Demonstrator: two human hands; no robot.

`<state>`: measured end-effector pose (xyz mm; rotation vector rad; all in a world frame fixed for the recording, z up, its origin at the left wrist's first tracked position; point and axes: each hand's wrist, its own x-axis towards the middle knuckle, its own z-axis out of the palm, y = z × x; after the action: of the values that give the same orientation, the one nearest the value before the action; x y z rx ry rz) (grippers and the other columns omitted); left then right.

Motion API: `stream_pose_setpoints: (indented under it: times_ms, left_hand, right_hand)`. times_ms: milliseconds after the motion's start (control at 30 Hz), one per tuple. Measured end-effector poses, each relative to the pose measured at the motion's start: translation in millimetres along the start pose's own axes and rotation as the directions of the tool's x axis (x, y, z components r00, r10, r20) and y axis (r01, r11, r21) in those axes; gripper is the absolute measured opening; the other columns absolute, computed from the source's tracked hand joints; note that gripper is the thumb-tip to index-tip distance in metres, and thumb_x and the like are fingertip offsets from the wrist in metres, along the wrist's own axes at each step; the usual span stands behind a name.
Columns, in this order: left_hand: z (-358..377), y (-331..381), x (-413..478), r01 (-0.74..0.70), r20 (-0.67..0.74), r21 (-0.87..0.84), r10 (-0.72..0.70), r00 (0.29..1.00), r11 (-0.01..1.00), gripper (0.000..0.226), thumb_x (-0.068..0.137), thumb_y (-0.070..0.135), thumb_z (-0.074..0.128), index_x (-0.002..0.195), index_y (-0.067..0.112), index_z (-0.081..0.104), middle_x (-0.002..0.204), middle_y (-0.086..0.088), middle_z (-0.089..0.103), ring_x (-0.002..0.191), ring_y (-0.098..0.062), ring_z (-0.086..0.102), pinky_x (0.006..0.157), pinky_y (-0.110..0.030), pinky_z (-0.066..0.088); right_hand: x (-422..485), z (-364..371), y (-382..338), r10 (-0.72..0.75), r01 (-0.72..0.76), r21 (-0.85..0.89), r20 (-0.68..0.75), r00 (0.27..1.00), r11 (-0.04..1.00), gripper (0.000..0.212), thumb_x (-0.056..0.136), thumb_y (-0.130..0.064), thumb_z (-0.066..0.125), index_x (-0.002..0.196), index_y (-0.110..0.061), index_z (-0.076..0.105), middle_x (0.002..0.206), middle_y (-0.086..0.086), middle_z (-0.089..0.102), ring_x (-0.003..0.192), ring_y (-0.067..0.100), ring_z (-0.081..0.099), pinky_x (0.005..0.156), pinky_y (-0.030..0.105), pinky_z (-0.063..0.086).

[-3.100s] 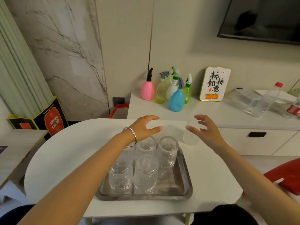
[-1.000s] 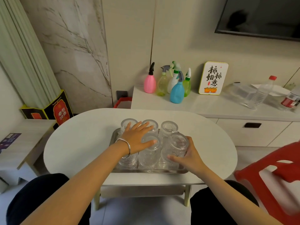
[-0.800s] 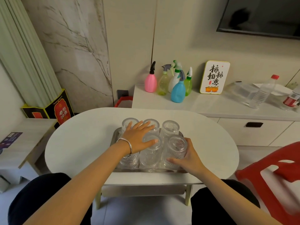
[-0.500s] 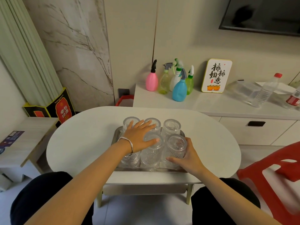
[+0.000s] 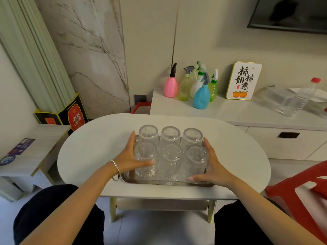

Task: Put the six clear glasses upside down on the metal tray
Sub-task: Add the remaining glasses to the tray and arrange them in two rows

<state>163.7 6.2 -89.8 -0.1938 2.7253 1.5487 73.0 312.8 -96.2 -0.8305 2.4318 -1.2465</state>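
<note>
Left hand (image 5: 130, 159) left glass tops; both hands, right hand (image 5: 213, 167) too, spread flat against six upturned glasses (image 5: 169, 152) on metal tray (image 5: 166, 182); task looked done.

We see six clear ribbed glasses (image 5: 170, 152) standing upside down on the metal tray (image 5: 164, 182), thick bases up, packed in two rows of three. They cover most of the tray, leaving its shiny near rim bare.

white oval tabletop (image 5: 92, 149), marble wall (image 5: 85, 50), low cabinet (image 5: 265, 131) holding spray bottles (image 5: 194, 85), red chair (image 5: 300, 197) off right.
</note>
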Motion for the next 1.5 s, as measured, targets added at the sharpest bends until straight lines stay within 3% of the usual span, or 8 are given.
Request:
stream_pose_setpoints:
  times_ms: [67,200,367,900,1067,1167,1333,1500]
  left_hand:
    - [5.9,-6.6,-3.3,-0.055,0.062,0.087,0.05,0.997,0.995,0.128,0.043,0.06,0.081,0.131,0.052,-0.011,0.146,0.02,0.015,0.13,-0.007,0.028,0.096,-0.009,0.03]
    - [12.0,-10.6,-4.0,-0.139,0.024,0.157,0.137,0.99,0.978,0.123,0.041,0.059,0.084,0.127,0.058,-0.005,0.141,0.009,0.027,0.124,-0.009,0.039,0.104,-0.029,0.039]
    - [13.5,-16.6,-4.3,-0.106,0.005,0.2,0.107,0.994,0.974,0.117,0.041,0.066,0.079,0.132,0.051,0.006,0.139,0.006,0.036,0.123,-0.012,0.042,0.101,-0.027,0.038]
    - [10.7,-21.7,-1.4,-0.056,0.029,0.23,0.051,0.998,0.971,0.116,0.045,0.066,0.077,0.139,0.036,0.015,0.143,0.003,0.037,0.126,-0.016,0.041,0.101,-0.026,0.036]
    - [3.7,-11.3,-3.8,-0.097,0.034,0.146,0.093,0.995,0.985,0.122,0.042,0.064,0.079,0.125,0.064,-0.01,0.144,0.018,0.021,0.125,-0.004,0.029,0.098,-0.015,0.031]
    - [-4.9,1.6,-4.6,-0.081,-0.073,0.122,0.09,0.993,0.989,0.131,0.04,0.07,0.076,0.136,0.052,-0.012,0.153,0.011,0.016,0.127,-0.004,0.024,0.104,-0.031,0.03]
    - [-2.6,32.4,-2.0,-0.353,0.094,0.628,0.383,0.919,0.694,0.108,0.053,0.083,0.053,0.132,0.057,-0.016,0.151,0.02,-0.015,0.14,-0.011,-0.017,0.113,-0.045,0.001]
    - [13.9,38.1,3.0,-0.387,0.279,0.802,0.288,0.916,0.455,0.092,0.069,0.075,0.047,0.127,0.055,-0.022,0.145,0.015,-0.024,0.14,-0.022,-0.02,0.113,-0.053,-0.007]
  right_hand:
    - [3.1,0.3,0.9,-0.013,0.015,-0.043,0.03,0.999,0.999,0.141,0.048,-0.043,0.09,0.144,-0.036,-0.012,0.154,-0.016,0.003,0.144,0.006,0.01,0.121,0.042,0.014]
    - [8.0,2.9,5.1,-0.029,0.032,-0.082,0.038,0.999,0.996,0.139,0.048,-0.053,0.087,0.147,-0.034,-0.009,0.155,-0.024,-0.004,0.143,0.0,0.007,0.121,0.036,0.012]
    - [6.7,6.3,0.2,-0.074,0.075,-0.041,0.017,0.997,0.996,0.118,0.052,-0.05,0.086,0.131,-0.066,-0.001,0.13,-0.057,0.012,0.122,-0.032,0.018,0.093,-0.009,0.019]
    - [7.5,13.0,-2.7,-0.075,0.072,-0.04,-0.075,0.994,0.997,0.115,0.048,-0.04,0.089,0.125,-0.071,0.01,0.129,-0.05,0.026,0.121,-0.024,0.03,0.092,-0.006,0.025]
    - [1.9,8.2,-4.2,-0.005,0.007,0.058,-0.031,1.0,0.998,0.127,0.046,-0.053,0.087,0.131,-0.06,-0.007,0.151,-0.022,0.014,0.138,-0.005,0.023,0.113,0.022,0.023]
    - [-1.5,0.1,-9.5,-0.013,0.011,-0.028,-0.081,0.997,1.0,0.13,0.046,-0.059,0.084,0.133,-0.058,-0.012,0.149,-0.023,0.009,0.136,-0.014,0.015,0.114,0.018,0.018]
    - [-1.3,-6.8,-20.8,-0.264,0.236,-0.532,0.023,0.964,0.813,0.115,0.061,-0.054,0.078,0.14,-0.055,-0.006,0.153,-0.023,-0.012,0.146,0.006,-0.007,0.117,0.031,0.005]
    - [-0.3,-5.9,-28.1,-0.281,0.304,-0.711,0.155,0.947,0.634,0.103,0.075,-0.041,0.074,0.135,-0.06,-0.007,0.157,-0.016,-0.004,0.146,0.011,-0.011,0.115,0.03,-0.009]
